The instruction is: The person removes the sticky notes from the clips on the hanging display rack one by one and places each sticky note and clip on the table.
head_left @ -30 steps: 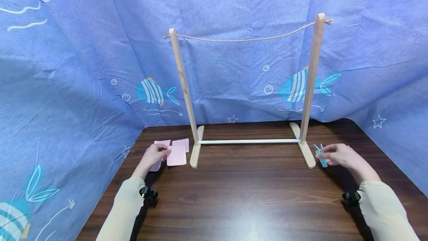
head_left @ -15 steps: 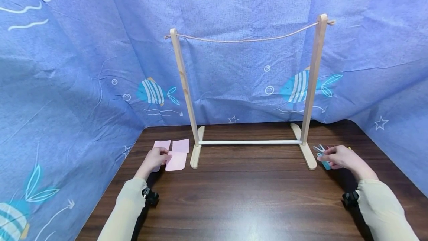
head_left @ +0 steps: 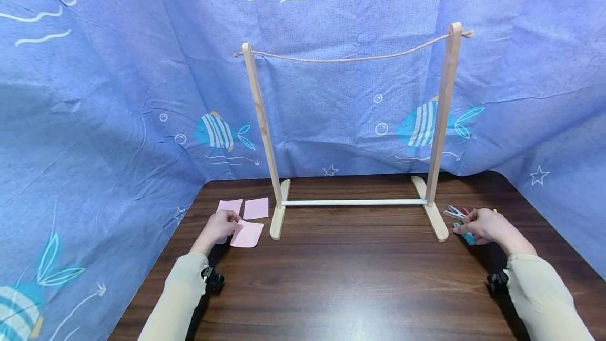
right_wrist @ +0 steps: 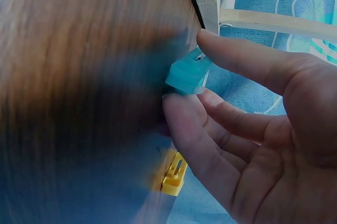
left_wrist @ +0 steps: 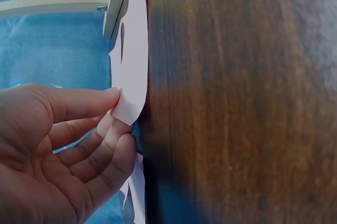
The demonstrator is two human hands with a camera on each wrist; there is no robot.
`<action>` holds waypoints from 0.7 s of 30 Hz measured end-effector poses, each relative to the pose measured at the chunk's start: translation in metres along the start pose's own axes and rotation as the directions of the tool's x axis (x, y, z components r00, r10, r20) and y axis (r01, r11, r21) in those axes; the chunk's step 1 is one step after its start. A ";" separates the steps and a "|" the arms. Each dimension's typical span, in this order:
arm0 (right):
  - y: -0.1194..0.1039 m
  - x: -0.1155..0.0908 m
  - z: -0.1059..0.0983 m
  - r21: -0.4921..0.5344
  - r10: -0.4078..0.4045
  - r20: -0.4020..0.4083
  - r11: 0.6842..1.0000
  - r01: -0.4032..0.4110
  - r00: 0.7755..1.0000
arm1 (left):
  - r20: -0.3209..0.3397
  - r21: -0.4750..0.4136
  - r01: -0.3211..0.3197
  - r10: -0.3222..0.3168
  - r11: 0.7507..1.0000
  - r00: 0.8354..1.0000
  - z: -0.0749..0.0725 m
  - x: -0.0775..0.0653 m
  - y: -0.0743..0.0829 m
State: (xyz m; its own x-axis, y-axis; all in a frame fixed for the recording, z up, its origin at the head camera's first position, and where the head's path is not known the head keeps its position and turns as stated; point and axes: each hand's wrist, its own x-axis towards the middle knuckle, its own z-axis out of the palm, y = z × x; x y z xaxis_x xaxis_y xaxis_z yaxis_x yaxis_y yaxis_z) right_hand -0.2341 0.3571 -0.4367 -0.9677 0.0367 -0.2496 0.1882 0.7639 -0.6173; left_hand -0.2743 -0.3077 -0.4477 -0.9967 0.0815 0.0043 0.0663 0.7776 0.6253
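At the left of the head view, my left hand pinches the edge of a square pink paper sheet. In the left wrist view the held sheet tilts up close over the table, thumb on one face and fingers behind. Two more pink sheets lie just beyond it. On the right side, my right hand holds a teal clothespin between thumb and fingertips. Pale blue, red and yellow clothespins lie close by; the yellow clothespin shows below my fingers in the right wrist view.
A wooden stand with two upright posts occupies the back of the table. Thin rope sags between the post tops, and a white rod joins the feet. A blue fish-print cloth hangs behind.
The held sheet has come down and toward me, away from the other sheets. My right hand has shifted slightly nearer with the teal clothespin, leaving the pale blue and red ones more visible.
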 end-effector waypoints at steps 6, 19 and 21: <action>0.003 0.003 -0.001 0.023 -0.023 0.009 0.999 0.023 1.000 | -0.013 0.028 0.016 -0.015 0.999 1.000 -0.003 0.000 0.001; -0.001 -0.003 -0.003 0.005 -0.043 -0.025 0.999 0.043 0.999 | -0.038 0.062 0.027 -0.025 0.998 0.999 -0.005 -0.003 0.002; -0.004 -0.007 -0.007 -0.027 -0.069 -0.057 0.997 0.068 0.996 | -0.055 0.084 0.008 -0.003 0.996 0.998 -0.009 -0.001 0.003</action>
State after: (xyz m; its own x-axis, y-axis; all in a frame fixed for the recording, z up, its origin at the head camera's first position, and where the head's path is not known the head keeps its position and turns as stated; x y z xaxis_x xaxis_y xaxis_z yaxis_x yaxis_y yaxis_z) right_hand -0.2297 0.3585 -0.4272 -0.9864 0.0205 -0.1630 0.1174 0.7818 -0.6124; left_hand -0.2731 -0.3110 -0.4394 -0.9980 0.0445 0.0449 0.0620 0.8276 0.5579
